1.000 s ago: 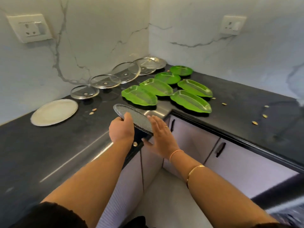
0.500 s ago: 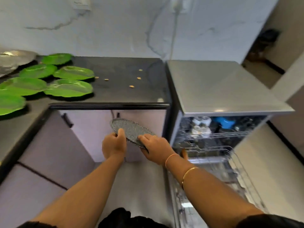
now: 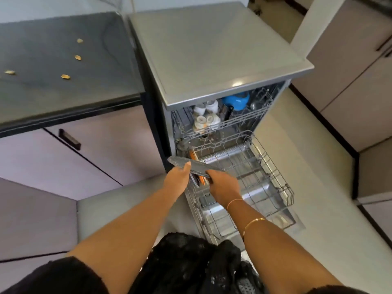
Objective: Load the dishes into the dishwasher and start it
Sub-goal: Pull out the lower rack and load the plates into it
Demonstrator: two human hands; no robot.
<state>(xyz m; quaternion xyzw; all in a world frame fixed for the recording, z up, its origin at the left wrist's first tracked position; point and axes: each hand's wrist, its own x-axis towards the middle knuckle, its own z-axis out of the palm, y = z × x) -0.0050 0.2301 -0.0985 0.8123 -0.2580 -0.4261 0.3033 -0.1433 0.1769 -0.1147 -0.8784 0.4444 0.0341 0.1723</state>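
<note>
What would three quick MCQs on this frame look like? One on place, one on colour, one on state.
1. Where is the grey speckled plate?
A. On the black countertop
B. Held over the pulled-out lower rack
C. In the upper rack

2. What colour is the large item in the upper rack?
A. Blue
B. Red
C. Yellow

3. What is the state of the lower rack?
A. Pushed fully in
B. Packed full
C. Pulled out, mostly empty

Answers:
1 B: the left hand and right hand grip the plate above the rack's left end.
2 A: a blue rounded vessel sits behind the white cups.
3 C: the wire rack stands out over the open door, with only an orange plate or two at its left.
</note>
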